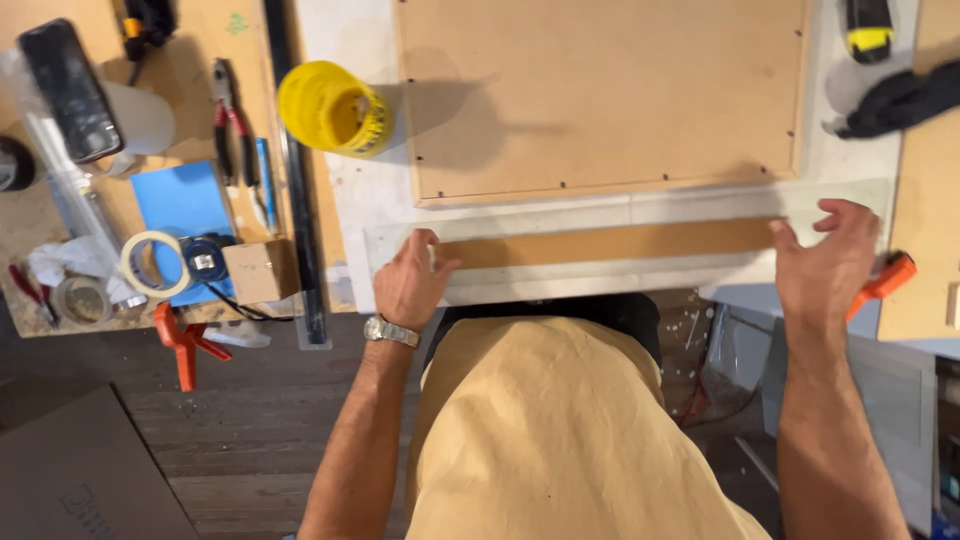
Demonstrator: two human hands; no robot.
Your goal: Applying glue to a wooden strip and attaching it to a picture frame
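Observation:
A long clear glass or acrylic strip lies across the near edge of the white bench, over a narrow brown board strip. My left hand, with a wristwatch, rests fingertips on the strip's left end. My right hand is at the strip's right end, fingers spread and touching it. Beyond the strip lies a large brown backing board edged with small pins in a frame.
A yellow roll stands left of the board. The left bench holds pliers, tape rolls, a blue sheet, a small box, a phone and an orange clamp. Another orange clamp sits right.

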